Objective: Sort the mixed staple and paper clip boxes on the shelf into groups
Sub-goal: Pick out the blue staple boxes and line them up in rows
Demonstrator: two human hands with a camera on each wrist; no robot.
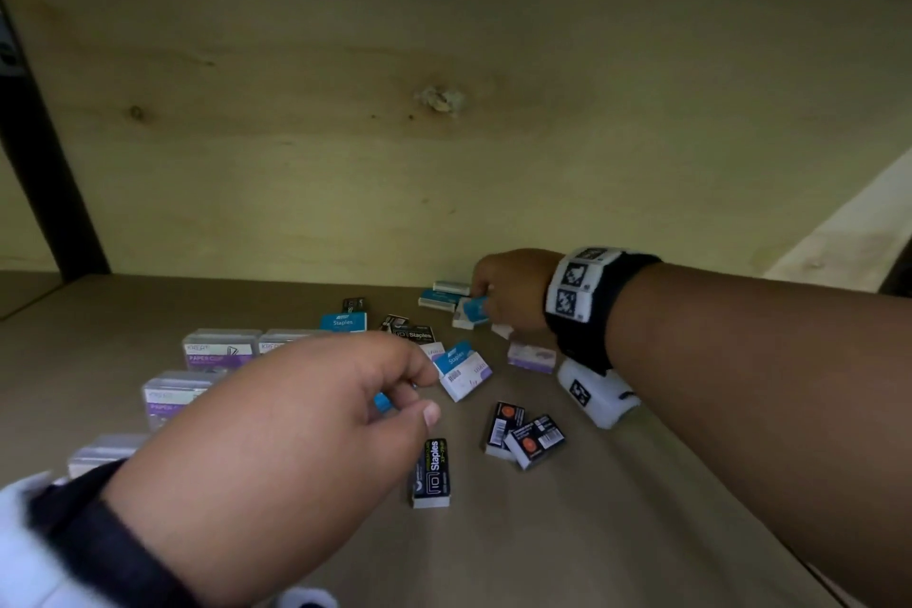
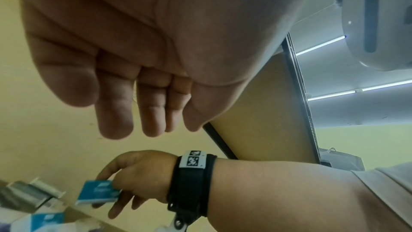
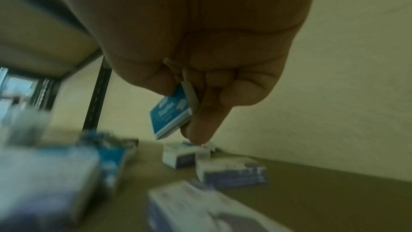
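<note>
Over on the left of the shelf (image 1: 543, 548) there's a bunch of clear paper clip boxes (image 1: 219, 348) sitting in a loose group. The left hand (image 1: 276, 449) hovers above them, fingers loosely curled and holding nothing as far as the left wrist view shows. Mid-shelf it's a jumble: a black staples box (image 1: 430, 473) lying flat, and a blue-and-white staples box (image 1: 461, 368) tilted up. Further right, near the back wall, the right hand (image 1: 511, 289) pinches a small blue staples box (image 3: 170, 115) between thumb and fingers, lifted just above two pale boxes (image 1: 441, 294) lying there.
</note>
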